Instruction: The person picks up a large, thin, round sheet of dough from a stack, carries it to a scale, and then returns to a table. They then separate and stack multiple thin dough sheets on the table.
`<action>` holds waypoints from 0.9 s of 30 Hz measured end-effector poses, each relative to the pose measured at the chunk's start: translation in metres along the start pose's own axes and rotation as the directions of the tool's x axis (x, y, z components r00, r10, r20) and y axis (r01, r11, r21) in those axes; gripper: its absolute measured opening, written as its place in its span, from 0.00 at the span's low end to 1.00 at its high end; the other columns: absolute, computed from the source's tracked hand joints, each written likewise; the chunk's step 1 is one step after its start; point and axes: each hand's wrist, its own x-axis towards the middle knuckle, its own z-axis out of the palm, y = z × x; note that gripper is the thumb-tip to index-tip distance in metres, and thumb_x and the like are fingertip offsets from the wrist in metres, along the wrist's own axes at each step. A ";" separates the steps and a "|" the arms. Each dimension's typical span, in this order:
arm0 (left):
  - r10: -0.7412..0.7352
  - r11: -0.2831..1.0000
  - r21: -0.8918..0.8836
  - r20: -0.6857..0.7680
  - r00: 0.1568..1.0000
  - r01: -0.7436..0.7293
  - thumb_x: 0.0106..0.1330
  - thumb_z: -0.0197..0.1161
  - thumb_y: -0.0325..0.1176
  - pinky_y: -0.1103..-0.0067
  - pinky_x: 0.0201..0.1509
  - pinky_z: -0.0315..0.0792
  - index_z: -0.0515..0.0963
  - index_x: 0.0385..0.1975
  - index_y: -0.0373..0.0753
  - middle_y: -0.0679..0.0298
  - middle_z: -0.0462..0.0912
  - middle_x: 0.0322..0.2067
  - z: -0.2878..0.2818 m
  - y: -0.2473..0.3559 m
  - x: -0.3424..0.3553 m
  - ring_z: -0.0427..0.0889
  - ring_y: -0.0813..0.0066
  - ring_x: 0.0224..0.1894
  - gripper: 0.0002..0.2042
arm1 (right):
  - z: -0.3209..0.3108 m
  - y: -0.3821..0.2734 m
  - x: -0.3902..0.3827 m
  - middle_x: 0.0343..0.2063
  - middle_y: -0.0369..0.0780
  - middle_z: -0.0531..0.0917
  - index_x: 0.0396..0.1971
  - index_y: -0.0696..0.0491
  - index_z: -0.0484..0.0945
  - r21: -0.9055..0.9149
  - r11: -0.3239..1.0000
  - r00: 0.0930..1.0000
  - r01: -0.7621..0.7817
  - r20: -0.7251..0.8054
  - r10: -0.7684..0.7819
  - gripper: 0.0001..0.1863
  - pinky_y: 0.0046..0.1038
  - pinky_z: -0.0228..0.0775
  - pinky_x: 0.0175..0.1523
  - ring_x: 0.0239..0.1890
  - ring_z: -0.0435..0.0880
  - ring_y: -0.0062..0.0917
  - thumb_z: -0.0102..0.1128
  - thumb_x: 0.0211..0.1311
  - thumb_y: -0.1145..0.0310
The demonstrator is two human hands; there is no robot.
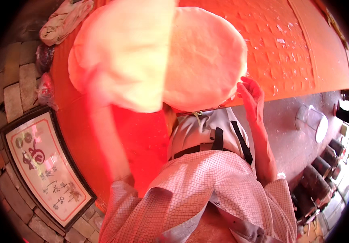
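A large, round, pale flat piece (207, 56), possibly dough or padding, lies on the orange-red covered table in front of me. Over its left part is a bright pale sheet (138, 52) with a straight right edge, blurred and washed out by light. My left hand (95, 83) is at the sheet's lower left side and appears to grip it; its fingers are smeared. At the round piece's right edge, my right hand (252, 95) has loosely bent fingers, somewhat apart, with nothing visible between them. I cannot tell whether its fingertips touch the rim.
The orange-red table (284, 52) carries small pale scraps at right. Rolled pale cloth (67, 20) lies at the far left, near plastic bags (45, 89). A framed sign (49, 166) stands beside brick paving. To the right are a clear stool (312, 121) and dark cylindrical objects (316, 178).
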 end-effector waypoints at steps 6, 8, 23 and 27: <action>-0.137 0.987 0.008 -0.506 0.852 0.163 0.65 0.62 0.30 0.73 0.46 0.75 0.72 0.52 0.31 0.57 0.78 0.45 -0.184 -0.026 -0.035 0.79 0.67 0.43 0.18 | -0.016 0.026 0.006 0.33 0.39 0.82 0.49 0.57 0.72 0.414 0.821 0.916 -0.394 0.105 0.387 0.16 0.25 0.78 0.38 0.30 0.84 0.26 0.59 0.64 0.67; 0.185 0.826 0.501 -0.673 0.716 0.258 0.66 0.61 0.31 0.74 0.48 0.76 0.73 0.51 0.31 0.56 0.79 0.45 -0.226 -0.057 -0.053 0.79 0.66 0.45 0.16 | -0.007 0.029 0.009 0.32 0.40 0.82 0.47 0.56 0.72 0.449 0.777 0.893 -0.441 0.136 0.429 0.13 0.25 0.79 0.38 0.30 0.83 0.26 0.57 0.65 0.68; 0.217 0.742 0.362 0.667 0.713 -0.564 0.59 0.65 0.32 0.69 0.48 0.76 0.80 0.44 0.31 0.51 0.82 0.42 0.222 -0.030 -0.144 0.82 0.58 0.44 0.15 | 0.007 0.009 0.009 0.32 0.38 0.82 0.42 0.55 0.76 0.648 0.632 0.903 -0.425 0.357 0.240 0.13 0.25 0.75 0.38 0.30 0.82 0.23 0.59 0.66 0.61; -0.041 0.921 0.324 0.635 0.771 -0.218 0.64 0.63 0.30 0.81 0.39 0.75 0.81 0.42 0.31 0.57 0.85 0.33 0.215 -0.029 -0.122 0.82 0.78 0.34 0.10 | 0.007 0.013 0.011 0.31 0.35 0.82 0.40 0.56 0.78 0.370 0.891 0.958 -0.264 0.206 0.198 0.15 0.21 0.73 0.36 0.30 0.82 0.19 0.65 0.61 0.62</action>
